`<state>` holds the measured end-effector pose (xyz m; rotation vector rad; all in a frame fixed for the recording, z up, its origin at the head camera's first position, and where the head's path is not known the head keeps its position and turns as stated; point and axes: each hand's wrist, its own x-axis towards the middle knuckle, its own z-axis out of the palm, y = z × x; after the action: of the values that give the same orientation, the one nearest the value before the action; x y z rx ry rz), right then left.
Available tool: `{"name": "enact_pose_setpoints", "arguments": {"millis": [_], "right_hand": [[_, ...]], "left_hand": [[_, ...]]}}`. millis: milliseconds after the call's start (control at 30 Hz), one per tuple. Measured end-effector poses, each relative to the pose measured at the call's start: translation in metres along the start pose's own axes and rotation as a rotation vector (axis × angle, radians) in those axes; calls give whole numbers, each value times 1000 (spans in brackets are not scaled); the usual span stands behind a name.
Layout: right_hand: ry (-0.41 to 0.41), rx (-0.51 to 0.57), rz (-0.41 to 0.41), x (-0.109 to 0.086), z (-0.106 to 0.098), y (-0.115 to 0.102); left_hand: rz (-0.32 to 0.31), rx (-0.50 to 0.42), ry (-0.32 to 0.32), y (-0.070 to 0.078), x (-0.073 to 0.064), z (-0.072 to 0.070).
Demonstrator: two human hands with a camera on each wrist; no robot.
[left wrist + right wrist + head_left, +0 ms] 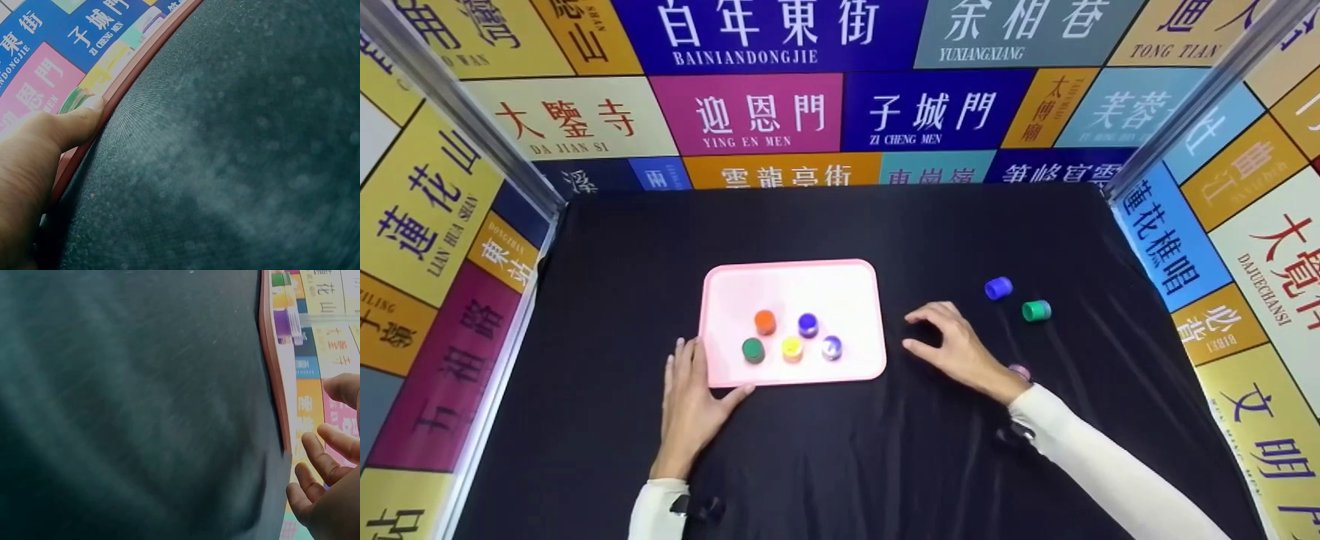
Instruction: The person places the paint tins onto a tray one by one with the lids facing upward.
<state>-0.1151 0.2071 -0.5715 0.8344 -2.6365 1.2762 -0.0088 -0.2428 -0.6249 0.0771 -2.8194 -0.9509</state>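
Observation:
Just inside the pink tray's (791, 281) front half stand several small paint pots: an orange pot (765, 322), a blue pot (808, 325), a green pot (753, 350), a yellow pot (792, 349) and a blue-and-white pot (831, 348). My left hand (694, 401) rests at the tray's near left corner, fingers straight along the left side. Its thumb (84, 118) touches the front rim in the left wrist view. Right of the tray, my right hand (952, 345) hovers with loosely bent fingers, thumb and forefinger apart, nothing between them.
On the black cloth (825, 457) to the right lie a blue pot (998, 288) and a green pot (1036, 311), both on their sides. A pinkish pot (1020, 371) is partly hidden by the right wrist. Printed panels (746, 112) wall in the back and sides.

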Motion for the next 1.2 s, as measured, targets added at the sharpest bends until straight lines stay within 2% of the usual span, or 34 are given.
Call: {"name": "enact_pose_setpoints", "arguments": {"millis": [400,667,967,1067,1200], "right_hand": [[95,-64,51,-34,-38,28],[113,-88,104,-53,-61,38],[77,-97,128,-75,-83,45],[41,-99,108,-81,-91,47],[-24,-89,98,-88,-101,49]], "left_hand": [[0,14,0,1,0,0],[-12,16,-14,-1,0,-2],[-36,16,-30,1,1,-2],[-39,19,-29,1,1,-1],[-6,27,-6,0,1,-1]]}}
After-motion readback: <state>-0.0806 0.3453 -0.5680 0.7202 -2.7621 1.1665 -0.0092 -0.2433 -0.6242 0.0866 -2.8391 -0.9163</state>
